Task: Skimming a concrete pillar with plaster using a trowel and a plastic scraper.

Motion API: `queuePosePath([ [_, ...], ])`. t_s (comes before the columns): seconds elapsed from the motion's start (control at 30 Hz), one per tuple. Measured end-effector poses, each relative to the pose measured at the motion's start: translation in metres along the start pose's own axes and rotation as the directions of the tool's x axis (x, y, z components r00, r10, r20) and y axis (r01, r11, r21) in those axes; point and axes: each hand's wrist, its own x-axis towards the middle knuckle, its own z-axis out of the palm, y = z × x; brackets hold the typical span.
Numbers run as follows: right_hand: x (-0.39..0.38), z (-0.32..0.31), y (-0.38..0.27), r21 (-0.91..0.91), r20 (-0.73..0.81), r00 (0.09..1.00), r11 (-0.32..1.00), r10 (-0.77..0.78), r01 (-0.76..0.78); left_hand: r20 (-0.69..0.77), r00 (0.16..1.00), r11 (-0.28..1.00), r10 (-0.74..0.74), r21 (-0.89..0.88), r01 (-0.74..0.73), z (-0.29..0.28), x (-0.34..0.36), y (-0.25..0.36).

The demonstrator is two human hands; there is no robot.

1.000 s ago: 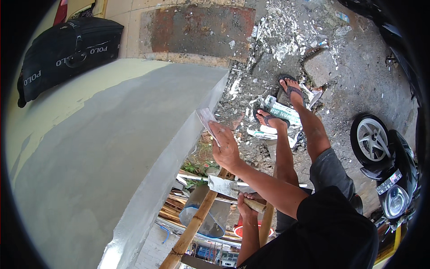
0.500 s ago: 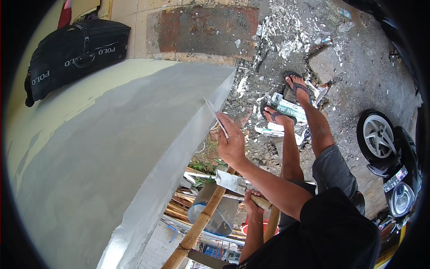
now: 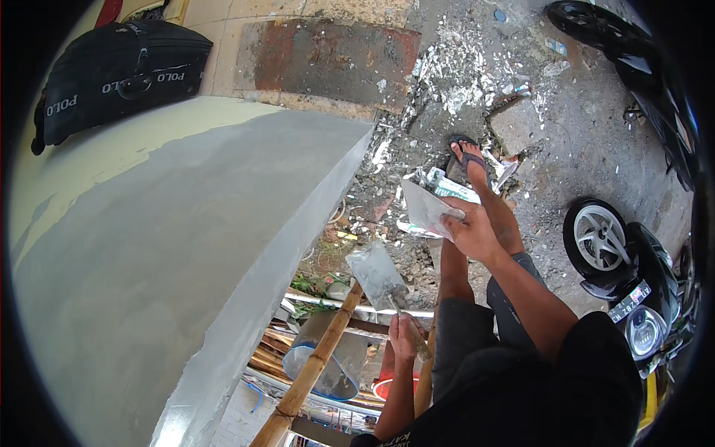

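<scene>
My left hand (image 3: 403,339) is wrapped round the handle of a trowel (image 3: 376,276), whose broad flat blade is smeared with grey-white paste. Up and to the right of it, my right hand (image 3: 473,232) pinches a thin flat scraper plate (image 3: 426,208) along its edge, fingers behind it and thumb on its face. The plate is off the wall, in front of my legs. To the left stretches the wall (image 3: 171,223), coated in smooth grey over pale yellow paint, with a lighter grey strip along its edge (image 3: 298,231).
A bamboo pole (image 3: 320,357) slants below the trowel, with a clear-sided bucket (image 3: 328,369) and a red bucket (image 3: 383,387) behind it. Rubble and white flakes litter the ground (image 3: 462,67). Motorbikes (image 3: 644,261) stand at the right; a black suitcase (image 3: 126,82) sits upper left.
My right hand has drawn the scraper plate away from the wall's edge, rightward, and turned its face into view. My left hand has moved slightly left, raising the trowel blade. The view has shifted somewhat.
</scene>
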Motion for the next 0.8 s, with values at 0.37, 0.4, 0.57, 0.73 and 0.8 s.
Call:
queuePosePath([
  [0.37,-0.028,-0.033,-0.066,0.526,0.147,0.896,0.733,0.42,-0.43,0.124,0.952,0.805,0.281,0.509,-0.304,0.065,0.034,0.044],
  [0.4,-0.028,-0.026,-0.068,0.507,0.127,0.908,0.76,0.399,-0.406,0.151,0.918,0.76,0.367,0.521,-0.389,0.063,0.036,0.042],
  [0.57,-0.017,-0.023,-0.07,0.494,0.143,0.889,0.747,0.434,-0.444,0.162,0.89,0.722,0.427,0.531,-0.443,0.053,0.041,0.04],
  [0.73,-0.007,-0.039,-0.057,0.239,0.063,0.884,0.853,0.464,-0.464,0.199,0.833,0.599,0.516,0.611,-0.517,0.044,0.037,0.051],
  [0.8,-0.002,-0.051,-0.042,0.187,0.171,0.856,0.837,0.487,-0.514,0.217,0.823,0.585,0.525,0.61,-0.535,0.037,0.041,0.048],
])
